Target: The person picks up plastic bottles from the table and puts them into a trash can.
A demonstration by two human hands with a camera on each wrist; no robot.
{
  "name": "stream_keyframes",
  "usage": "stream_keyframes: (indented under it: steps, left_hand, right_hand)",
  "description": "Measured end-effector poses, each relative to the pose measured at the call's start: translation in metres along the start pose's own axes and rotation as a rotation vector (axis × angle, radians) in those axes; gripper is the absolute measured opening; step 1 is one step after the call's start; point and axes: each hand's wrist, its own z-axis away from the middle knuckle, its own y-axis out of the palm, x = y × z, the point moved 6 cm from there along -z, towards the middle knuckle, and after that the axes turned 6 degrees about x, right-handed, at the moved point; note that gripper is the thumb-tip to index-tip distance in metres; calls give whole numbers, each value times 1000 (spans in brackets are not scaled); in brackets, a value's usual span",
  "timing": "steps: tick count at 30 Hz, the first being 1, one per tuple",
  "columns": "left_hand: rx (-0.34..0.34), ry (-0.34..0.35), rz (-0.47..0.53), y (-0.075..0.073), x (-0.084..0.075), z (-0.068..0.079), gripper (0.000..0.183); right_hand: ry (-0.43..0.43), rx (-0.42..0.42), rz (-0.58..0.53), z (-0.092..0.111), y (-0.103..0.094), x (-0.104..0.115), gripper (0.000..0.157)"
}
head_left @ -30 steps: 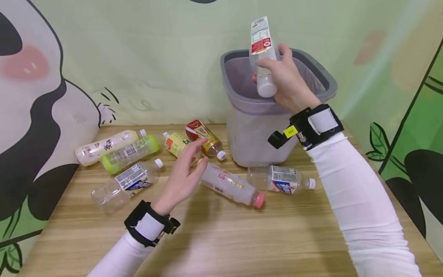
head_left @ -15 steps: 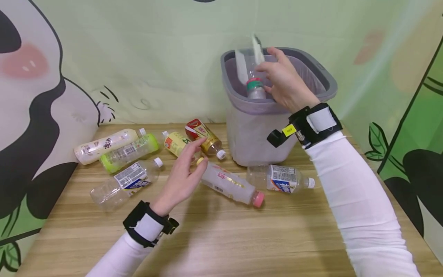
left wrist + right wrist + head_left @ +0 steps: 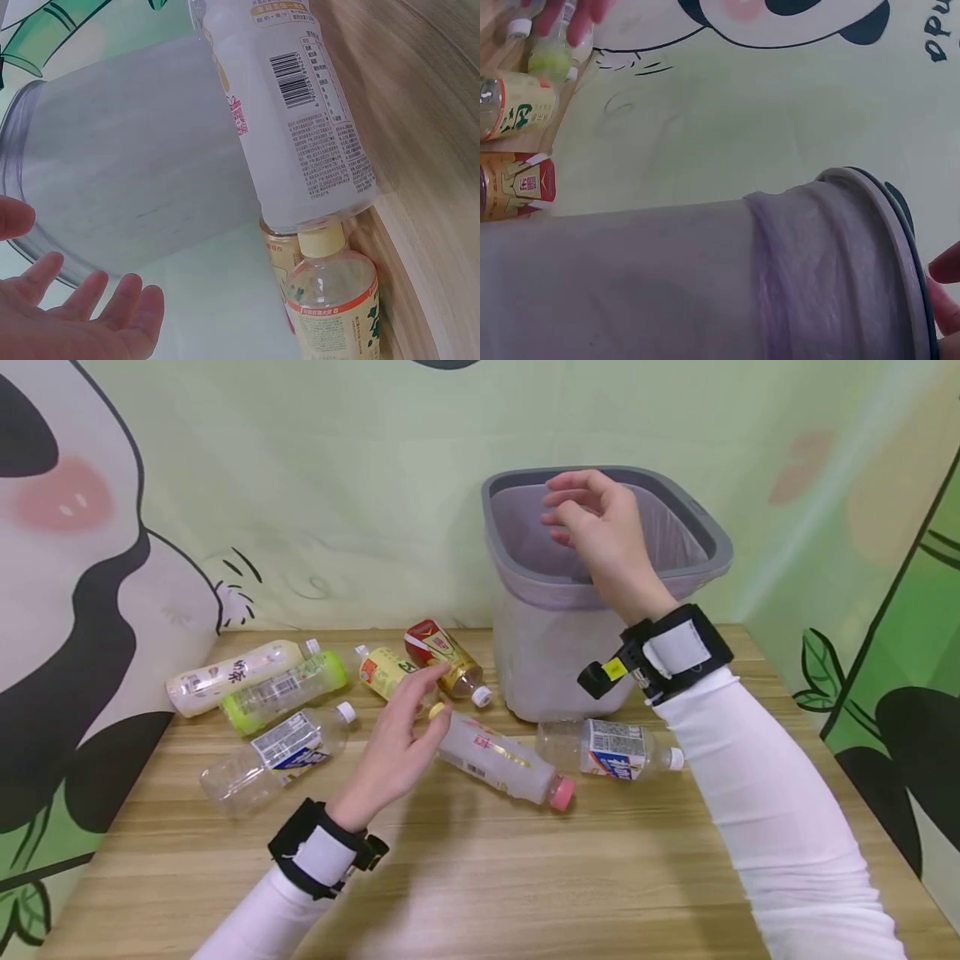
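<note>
My right hand (image 3: 603, 535) hangs over the opening of a grey trash bin (image 3: 570, 652) lined with a thin plastic bag, its fingers loosely bent around nothing. No bottle shows above the bin's rim, and the bin's bottom is out of sight. Over the table my left hand (image 3: 390, 752) is held with relaxed, spread fingers and grips nothing. Nearest to it lies a white bottle with a pink cap (image 3: 498, 760), and behind its fingers a yellow-labelled bottle (image 3: 384, 670) is partly hidden. The left wrist view shows the white bottle (image 3: 292, 120) apart from the fingertips (image 3: 124, 307).
A red and gold bottle (image 3: 446, 660) lies left of the bin. In front of the bin rests a clear bottle with a blue label (image 3: 615, 749). At the left are another clear bottle (image 3: 277, 756), a green-ended bottle (image 3: 285, 689) and a cream bottle (image 3: 232, 678).
My right hand has let go of a clear bottle with a white and red label, which dropped into the bin out of view. The left hand has stayed in place.
</note>
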Motion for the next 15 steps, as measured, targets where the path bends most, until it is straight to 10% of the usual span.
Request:
stream_keyframes:
  steps: [7,15]
  left_hand:
    - [-7,5,-42,0,-2,-1,50]
    - [-62,90,-220,-1,-5,-3,48]
  right_hand:
    - [-273,-43,284,29,7,26,22]
    - [-443,-53,301,69,14,30,18]
